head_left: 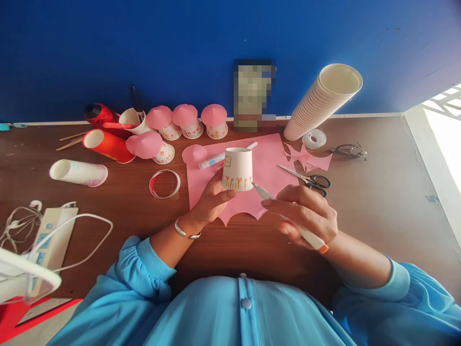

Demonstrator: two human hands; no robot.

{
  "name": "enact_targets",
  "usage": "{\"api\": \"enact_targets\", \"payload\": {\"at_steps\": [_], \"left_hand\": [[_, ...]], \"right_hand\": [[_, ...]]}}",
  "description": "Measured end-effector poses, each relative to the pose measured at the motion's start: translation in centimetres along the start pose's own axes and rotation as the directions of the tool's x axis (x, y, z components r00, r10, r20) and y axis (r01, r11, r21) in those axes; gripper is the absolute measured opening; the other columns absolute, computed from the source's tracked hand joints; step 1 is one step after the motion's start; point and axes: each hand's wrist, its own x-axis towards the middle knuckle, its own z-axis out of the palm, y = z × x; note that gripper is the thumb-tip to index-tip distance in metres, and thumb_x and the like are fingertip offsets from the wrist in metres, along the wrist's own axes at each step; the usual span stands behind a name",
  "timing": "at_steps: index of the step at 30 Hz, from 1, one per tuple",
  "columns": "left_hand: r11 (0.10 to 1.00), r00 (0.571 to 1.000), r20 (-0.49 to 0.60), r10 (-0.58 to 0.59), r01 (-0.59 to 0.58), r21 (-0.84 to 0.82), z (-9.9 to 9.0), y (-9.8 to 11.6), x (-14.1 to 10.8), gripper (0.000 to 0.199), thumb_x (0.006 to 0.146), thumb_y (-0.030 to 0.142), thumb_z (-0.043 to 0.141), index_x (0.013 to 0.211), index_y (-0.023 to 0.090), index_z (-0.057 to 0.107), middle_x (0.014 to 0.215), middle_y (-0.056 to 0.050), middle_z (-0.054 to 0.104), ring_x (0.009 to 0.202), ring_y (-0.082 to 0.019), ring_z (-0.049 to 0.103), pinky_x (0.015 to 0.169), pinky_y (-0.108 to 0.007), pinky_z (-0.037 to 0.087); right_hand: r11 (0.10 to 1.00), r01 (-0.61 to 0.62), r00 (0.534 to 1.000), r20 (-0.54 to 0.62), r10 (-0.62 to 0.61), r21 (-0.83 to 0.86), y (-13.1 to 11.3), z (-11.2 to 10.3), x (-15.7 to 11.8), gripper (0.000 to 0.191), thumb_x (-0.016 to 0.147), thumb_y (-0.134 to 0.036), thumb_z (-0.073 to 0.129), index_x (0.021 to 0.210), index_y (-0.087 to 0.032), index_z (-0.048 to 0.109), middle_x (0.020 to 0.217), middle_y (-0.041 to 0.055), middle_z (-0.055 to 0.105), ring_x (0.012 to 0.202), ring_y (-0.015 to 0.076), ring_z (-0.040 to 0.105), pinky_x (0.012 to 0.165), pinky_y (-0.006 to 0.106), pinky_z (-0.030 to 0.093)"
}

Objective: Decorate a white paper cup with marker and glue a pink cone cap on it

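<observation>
My left hand (213, 198) holds an upside-down white paper cup (238, 166) above the pink paper. Orange flowers and green strokes run round the cup's lower part, and a yellow window outline shows on its side. In my right hand (306, 214) is a white marker (309, 236) with an orange end, its tip at the cup's lower right edge. Beneath lies a pink sheet (270, 154) with scalloped cuts. A glue tube (212, 161) and a pink cone (194, 153) rest on its left part.
Pink-roofed cups (213, 115), a red cup (108, 145) and a white cup (77, 173) stand or lie left. Tape (164, 184) is nearer. Rightward are stacked cups (324, 98), scissors (306, 179), pink scraps (306, 156) and glasses (348, 151). A power strip (54, 235) lies far left.
</observation>
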Motion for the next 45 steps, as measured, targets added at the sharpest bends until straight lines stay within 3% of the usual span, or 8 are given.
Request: {"api": "enact_targets", "payload": {"at_steps": [3,8,13,27,33,45], "left_hand": [[1.000,1.000,0.007,0.003,-0.003,0.017,0.0,0.1,0.0,0.051,0.077,0.044,0.093,0.120,0.024,0.075,0.127,-0.009,0.076,0.122,-0.032,0.069,0.109,-0.049,0.051],[1.000,0.999,0.031,0.005,-0.006,0.022,0.1,0.3,0.0,0.050,0.079,0.044,0.091,0.122,0.025,0.075,0.123,-0.008,0.077,0.118,-0.030,0.070,0.107,-0.048,0.052],[1.000,1.000,0.016,-0.009,0.009,0.021,0.1,0.3,-0.1,0.057,0.077,0.043,0.094,0.127,0.026,0.072,0.125,-0.008,0.077,0.119,-0.030,0.069,0.107,-0.047,0.051],[1.000,1.000,-0.010,0.002,-0.002,0.021,0.3,0.2,-0.1,0.053,0.076,0.043,0.094,0.122,0.026,0.074,0.119,-0.006,0.077,0.118,-0.031,0.069,0.103,-0.044,0.053],[1.000,1.000,0.009,-0.011,0.011,0.016,0.2,0.2,-0.1,0.061,0.075,0.043,0.094,0.129,0.027,0.072,0.125,-0.008,0.077,0.122,-0.032,0.069,0.106,-0.047,0.052],[1.000,1.000,-0.003,-0.023,0.023,-0.010,0.2,0.4,0.0,0.058,0.075,0.042,0.094,0.126,0.025,0.074,0.123,-0.008,0.077,0.120,-0.032,0.069,0.108,-0.048,0.052]], "right_hand": [[0.993,0.092,0.995,-0.049,-0.089,0.075,-0.4,0.3,0.5,0.018,0.110,-0.025,0.056,0.117,-0.015,0.069,0.082,0.0052,0.073,0.071,0.0155,0.073,0.059,0.026,0.061],[0.993,0.071,0.996,-0.062,-0.066,0.093,-0.3,1.1,0.6,0.012,0.109,-0.023,0.058,0.114,-0.016,0.066,0.080,0.0046,0.073,0.070,0.0159,0.074,0.059,0.026,0.062],[0.996,0.046,0.998,-0.037,-0.043,0.071,-0.3,1.0,0.4,0.011,0.107,-0.021,0.060,0.116,-0.018,0.065,0.081,0.0044,0.074,0.071,0.0158,0.074,0.061,0.026,0.063],[0.997,0.044,0.999,-0.016,-0.043,0.063,-0.4,1.0,0.6,0.007,0.101,-0.017,0.063,0.108,-0.016,0.067,0.079,0.0044,0.074,0.068,0.0159,0.074,0.058,0.025,0.061],[0.996,0.030,0.998,-0.053,-0.025,0.080,-0.2,1.1,0.5,0.010,0.102,-0.016,0.062,0.111,-0.017,0.067,0.080,0.0047,0.075,0.069,0.0166,0.074,0.059,0.026,0.062],[0.995,0.072,0.995,-0.069,-0.067,0.071,-0.1,1.0,0.7,0.013,0.103,-0.018,0.060,0.114,-0.018,0.066,0.077,0.0034,0.074,0.066,0.0173,0.074,0.055,0.027,0.063]]}}
